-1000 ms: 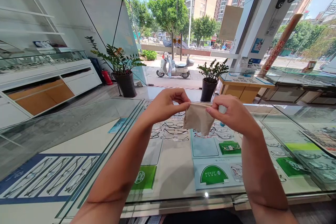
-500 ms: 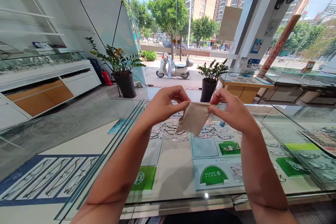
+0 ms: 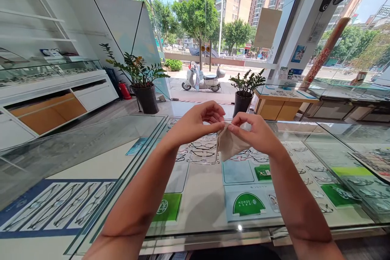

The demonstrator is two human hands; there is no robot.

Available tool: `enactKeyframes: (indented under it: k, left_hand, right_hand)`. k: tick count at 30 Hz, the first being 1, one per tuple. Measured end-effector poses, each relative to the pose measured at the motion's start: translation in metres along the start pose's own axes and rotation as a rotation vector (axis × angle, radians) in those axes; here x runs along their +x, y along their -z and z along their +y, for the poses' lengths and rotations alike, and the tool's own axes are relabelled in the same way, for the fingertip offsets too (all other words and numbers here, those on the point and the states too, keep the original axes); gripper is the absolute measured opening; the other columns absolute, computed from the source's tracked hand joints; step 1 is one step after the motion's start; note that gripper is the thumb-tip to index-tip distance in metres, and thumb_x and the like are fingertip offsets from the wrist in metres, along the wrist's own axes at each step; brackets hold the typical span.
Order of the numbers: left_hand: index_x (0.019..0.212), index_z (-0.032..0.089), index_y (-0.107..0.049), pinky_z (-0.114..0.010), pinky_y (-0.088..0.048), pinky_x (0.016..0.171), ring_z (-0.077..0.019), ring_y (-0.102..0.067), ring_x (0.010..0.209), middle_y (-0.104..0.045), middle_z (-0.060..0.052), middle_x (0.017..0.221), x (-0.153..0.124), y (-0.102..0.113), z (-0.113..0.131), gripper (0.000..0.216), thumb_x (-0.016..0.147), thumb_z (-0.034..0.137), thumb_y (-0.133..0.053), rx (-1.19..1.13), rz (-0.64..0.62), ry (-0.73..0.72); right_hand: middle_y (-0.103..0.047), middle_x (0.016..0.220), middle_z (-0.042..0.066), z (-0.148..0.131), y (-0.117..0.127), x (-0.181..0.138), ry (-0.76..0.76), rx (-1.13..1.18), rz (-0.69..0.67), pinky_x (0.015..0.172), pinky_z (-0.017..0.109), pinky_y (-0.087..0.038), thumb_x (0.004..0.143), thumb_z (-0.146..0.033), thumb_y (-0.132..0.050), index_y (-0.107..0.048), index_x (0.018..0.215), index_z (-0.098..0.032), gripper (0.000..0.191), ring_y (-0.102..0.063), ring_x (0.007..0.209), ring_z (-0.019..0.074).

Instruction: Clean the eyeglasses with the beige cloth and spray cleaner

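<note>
A small beige cloth (image 3: 229,146) hangs folded in the air above a glass display counter (image 3: 195,195). My left hand (image 3: 195,124) pinches its upper left corner, fingers closed. My right hand (image 3: 254,134) pinches the cloth right beside it, fingertips nearly touching those of the left. Rows of eyeglass frames (image 3: 199,152) lie under the glass below the cloth.
Green and teal brand cards (image 3: 248,204) lie inside the counter. A second glass case (image 3: 61,162) adjoins on the left, another (image 3: 350,158) on the right. Two potted plants (image 3: 143,85) (image 3: 243,93) stand on the floor beyond, before a window with a parked scooter (image 3: 202,79) outside.
My hands came together, the right one moving left toward the left hand. The cloth, stretched flat between them before, now hangs folded and bunched.
</note>
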State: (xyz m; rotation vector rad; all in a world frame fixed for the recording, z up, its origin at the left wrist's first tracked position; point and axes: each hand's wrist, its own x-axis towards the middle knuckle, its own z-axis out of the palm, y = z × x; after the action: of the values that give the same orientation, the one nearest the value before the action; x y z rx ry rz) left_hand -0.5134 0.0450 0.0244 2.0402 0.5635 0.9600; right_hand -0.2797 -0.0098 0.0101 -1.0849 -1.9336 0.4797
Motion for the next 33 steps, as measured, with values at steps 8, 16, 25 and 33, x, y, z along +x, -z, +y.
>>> enactKeyframes:
  k: [8,16,25,33]
  left_hand:
    - [0.092,0.017,-0.077,-0.030,-0.056,0.074,-0.0167,-0.070,0.080,-0.077,-0.006,0.089,0.004,-0.008,-0.009,0.034,0.087,0.050,-0.085,-0.033,0.004,0.081]
    - [0.090,0.017,-0.079,-0.029,-0.054,0.073,-0.0164,-0.068,0.079,-0.075,-0.005,0.085,0.006,-0.016,-0.010,0.034,0.088,0.050,-0.085,-0.061,0.032,0.051]
    - [0.092,0.017,-0.079,-0.030,-0.056,0.080,-0.0169,-0.069,0.084,-0.076,-0.005,0.086,0.007,-0.014,-0.010,0.033,0.093,0.050,-0.079,-0.108,0.022,0.017]
    - [0.091,0.018,-0.079,-0.029,-0.054,0.078,-0.0162,-0.069,0.083,-0.080,-0.006,0.090,0.007,-0.017,-0.006,0.029,0.097,0.046,-0.075,0.009,0.096,-0.037]
  right_hand:
    - [-0.073,0.083,0.001,-0.001,0.008,-0.002,-0.002,-0.015,0.060,0.073,0.032,-0.048,0.099,-0.047,-0.072,-0.070,0.085,-0.022,0.029,-0.063,0.079,0.0176]
    - [-0.077,0.093,0.002,-0.002,0.000,0.000,0.140,0.027,0.195,0.083,0.036,-0.055,0.098,-0.036,-0.074,-0.077,0.096,-0.025,0.012,-0.068,0.088,0.0199]
    - [-0.078,0.098,0.003,-0.004,-0.001,0.001,0.219,-0.045,0.325,0.086,0.042,-0.058,0.098,-0.033,-0.077,-0.079,0.093,-0.028,0.007,-0.071,0.094,0.0230]
    - [-0.077,0.103,0.004,-0.004,0.000,0.001,0.257,-0.018,0.264,0.093,0.044,-0.059,0.096,-0.038,-0.081,-0.082,0.092,-0.029,0.010,-0.072,0.100,0.0241]
